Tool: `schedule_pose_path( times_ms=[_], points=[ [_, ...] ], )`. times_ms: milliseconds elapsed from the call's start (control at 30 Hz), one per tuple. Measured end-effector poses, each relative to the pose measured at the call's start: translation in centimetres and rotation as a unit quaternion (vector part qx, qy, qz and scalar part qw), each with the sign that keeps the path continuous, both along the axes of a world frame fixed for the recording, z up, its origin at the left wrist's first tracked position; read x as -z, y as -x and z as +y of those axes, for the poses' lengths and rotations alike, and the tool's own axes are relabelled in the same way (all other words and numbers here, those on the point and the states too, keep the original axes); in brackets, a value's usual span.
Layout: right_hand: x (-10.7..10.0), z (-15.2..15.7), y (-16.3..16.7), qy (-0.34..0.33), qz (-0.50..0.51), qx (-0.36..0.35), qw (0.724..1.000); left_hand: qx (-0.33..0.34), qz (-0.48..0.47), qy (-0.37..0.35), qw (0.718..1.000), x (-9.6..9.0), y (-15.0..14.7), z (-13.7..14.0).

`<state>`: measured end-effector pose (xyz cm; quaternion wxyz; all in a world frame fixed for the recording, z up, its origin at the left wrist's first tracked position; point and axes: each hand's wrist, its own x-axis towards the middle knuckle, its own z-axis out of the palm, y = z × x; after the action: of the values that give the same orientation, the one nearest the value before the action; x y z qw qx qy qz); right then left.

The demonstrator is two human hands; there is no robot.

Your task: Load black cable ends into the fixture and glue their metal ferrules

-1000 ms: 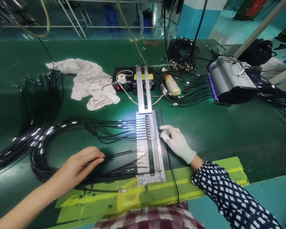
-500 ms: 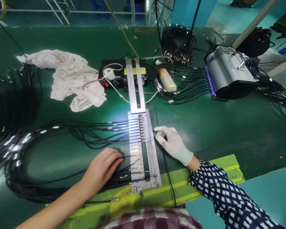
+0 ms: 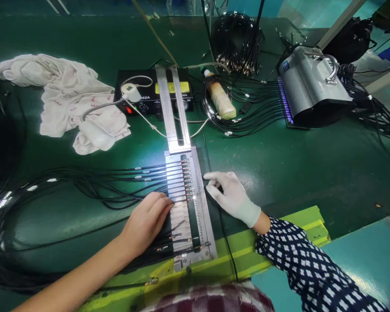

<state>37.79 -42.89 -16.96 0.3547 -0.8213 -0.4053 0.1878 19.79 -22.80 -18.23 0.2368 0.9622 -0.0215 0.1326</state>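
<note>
My bare left hand [image 3: 149,223] pinches a thin black cable at the left edge of a slotted metal jig [image 3: 181,216]. The fingertips cover most of what they hold. Just above them, a row of black cables [image 3: 173,175] lies side by side in the jig, copper-coloured ends over its long slot. Several loose cable ends [image 3: 182,239] rest across the jig's lower part. Gloved in white, my right hand [image 3: 232,197] lies on the table just right of the jig, thumb and forefinger apart, holding nothing visible.
Behind the jig stands a black control box [image 3: 139,93] under a slotted metal bar [image 3: 169,112]. A white cloth [image 3: 74,97] lies at left, a bottle [image 3: 221,99] right of the box. Farther right, a silver lamp housing [image 3: 313,86] covers cable ends. Green tape [image 3: 289,225] lines the front edge.
My left hand has moved up along the jig with the cable, to the lower end of the cable row. My right hand stays beside the jig. The view has shifted somewhat.
</note>
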Motion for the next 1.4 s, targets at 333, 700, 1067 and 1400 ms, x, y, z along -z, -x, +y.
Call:
schedule_pose_path(
  times_ms=[333,700,1067,1400],
  points=[
    [-0.3,0.0,0.0,0.015,0.000,-0.003,1.000,0.082,-0.032,-0.022,0.996,0.6,0.3,0.9],
    [0.0,0.3,-0.4,0.008,-0.008,-0.003,1.000,0.096,-0.021,-0.131,0.986,-0.3,0.4,0.9],
    [0.2,-0.2,0.2,-0.007,-0.035,0.009,0.999,0.036,0.035,-0.063,0.997,-1.3,-2.5,-1.7],
    [-0.2,-0.3,0.8,0.003,-0.037,-0.006,0.999,-0.033,0.197,0.116,0.973,-2.3,6.2,-0.4]
  ],
)
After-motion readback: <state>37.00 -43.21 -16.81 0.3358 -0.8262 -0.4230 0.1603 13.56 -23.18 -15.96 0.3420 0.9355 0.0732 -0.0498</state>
